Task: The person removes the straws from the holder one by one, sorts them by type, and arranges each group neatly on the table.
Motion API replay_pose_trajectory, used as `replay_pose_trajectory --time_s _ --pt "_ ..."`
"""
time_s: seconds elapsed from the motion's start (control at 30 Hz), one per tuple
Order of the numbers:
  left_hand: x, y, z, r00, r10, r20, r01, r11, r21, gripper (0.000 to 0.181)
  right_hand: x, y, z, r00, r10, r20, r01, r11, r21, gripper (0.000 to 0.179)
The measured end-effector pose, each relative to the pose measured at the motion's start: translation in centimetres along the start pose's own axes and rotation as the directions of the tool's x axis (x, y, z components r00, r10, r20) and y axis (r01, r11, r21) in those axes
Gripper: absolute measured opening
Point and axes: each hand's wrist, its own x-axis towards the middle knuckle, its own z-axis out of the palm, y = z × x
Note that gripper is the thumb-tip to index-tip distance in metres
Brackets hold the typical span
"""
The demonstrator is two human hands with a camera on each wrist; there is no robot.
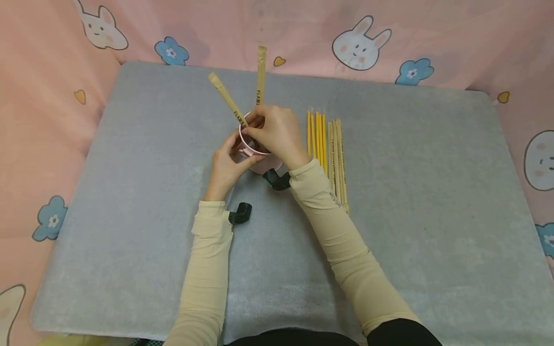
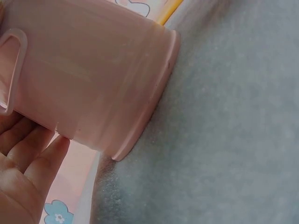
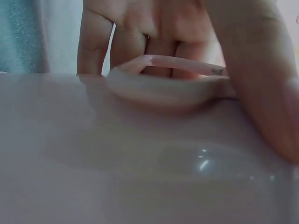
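A pink cup with a handle (image 1: 265, 166) stands on the table, and my left hand (image 1: 227, 166) grips it from the left, thumb at the front near the rim. From above, my right hand (image 1: 281, 132) reaches over the mouth, its thumb and forefinger pinching the lower part of a paper-wrapped straw (image 1: 226, 97) that leans left. A second wrapped straw (image 1: 261, 72) rises nearly upright behind that hand. In the left wrist view, fingers (image 2: 44, 156) touch the cup's side (image 2: 93, 70). The handle (image 3: 163, 91) fills the middle of the right wrist view. The cup's inside is mostly hidden.
Right of the cup lie several thin yellow sticks (image 1: 318, 134) and, beside them, several more wrapped straws (image 1: 336, 154), partly behind the right sleeve (image 1: 320, 192). The grey table (image 1: 433, 192) meets a pink patterned curtain (image 1: 294, 38) at the back and sides.
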Motion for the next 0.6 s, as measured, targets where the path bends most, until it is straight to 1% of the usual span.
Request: replay_pose_trajectory --time_s 0.13,0.2,0.43,0.6 --pt "0.03 0.01 -0.01 1.0 -0.004 -0.005 0.004 1.0 0.004 0.07 -0.02 0.01 0.04 1.0 -0.004 -0.001 0.004 1.0 -0.003 0.015" --pt "0.04 0.04 0.0 1.0 -0.009 -0.009 0.009 1.0 0.007 0.07 -0.06 0.06 0.03 1.0 -0.005 -0.005 0.005 1.0 0.011 0.015" --pt "0.08 0.05 0.05 1.0 -0.011 -0.017 0.012 1.0 0.008 0.071 -0.14 0.59 -0.05 0.999 -0.022 -0.031 0.025 0.993 0.119 0.014" --pt "0.04 0.02 0.06 1.0 -0.013 -0.012 0.013 1.0 0.009 0.069 -0.2 0.87 -0.21 0.999 -0.005 -0.038 0.012 0.98 0.196 0.016"
